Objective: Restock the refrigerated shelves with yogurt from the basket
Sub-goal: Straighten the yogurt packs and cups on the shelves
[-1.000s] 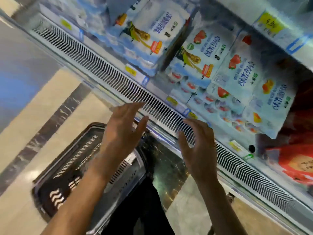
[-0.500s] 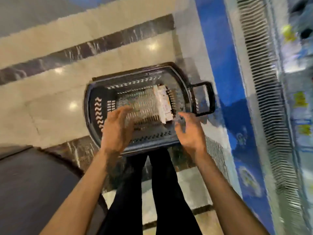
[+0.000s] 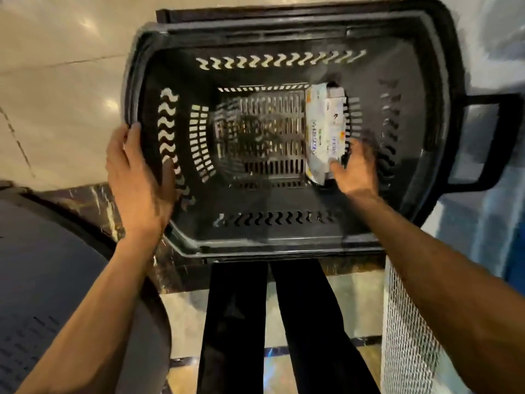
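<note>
One white yogurt pack (image 3: 325,132) left, lying on edge against right side of slotted floor inside black basket (image 3: 287,35). Right hand (image 3: 352,169) down inside basket, blurred, fingers spread apart, thumb touching near end of pack, nothing clasped. Left hand (image 3: 137,180) laid flat over basket's left rim, fingers loose, not closed on it; basket on pale tiled floor (image 3: 56,81), black-trousered legs (image 3: 270,322) just below.
</note>
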